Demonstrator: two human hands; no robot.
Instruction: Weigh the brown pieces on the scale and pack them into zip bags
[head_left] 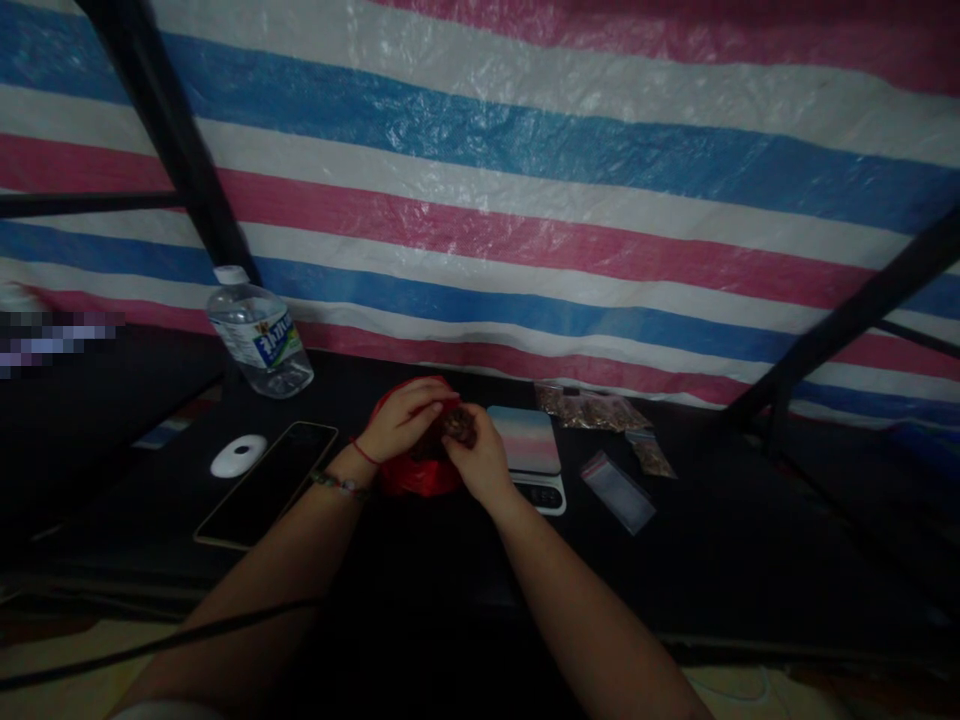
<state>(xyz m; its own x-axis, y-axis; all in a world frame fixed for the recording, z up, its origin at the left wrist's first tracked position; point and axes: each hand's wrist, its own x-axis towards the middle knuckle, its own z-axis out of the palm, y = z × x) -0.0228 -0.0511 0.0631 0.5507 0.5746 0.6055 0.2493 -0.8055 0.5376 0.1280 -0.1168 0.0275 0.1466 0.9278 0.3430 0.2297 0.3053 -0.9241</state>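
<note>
A red plastic bag (420, 478) stands on the black table in front of me, with dark brown contents inside. My left hand (401, 420) is curled over the bag's left and far rim, gripping it. At the bag's right side, my right hand (480, 462) is closed around a clump of brown dried material (459, 427); its exact kind is too dim to tell. Just beyond that hand lies a flat kitchen scale (529, 440) with a pastel top and a dark display, and nothing rests on its plate.
Filled clear bags (600, 410) and one smaller filled bag (651, 455) lie at the back right. Nearer is a flat zip bag (619, 492). On the left are a phone (270, 485), a white oval device (238, 456) and a plastic bottle (259, 335). Striped sheeting (525, 220) hangs behind.
</note>
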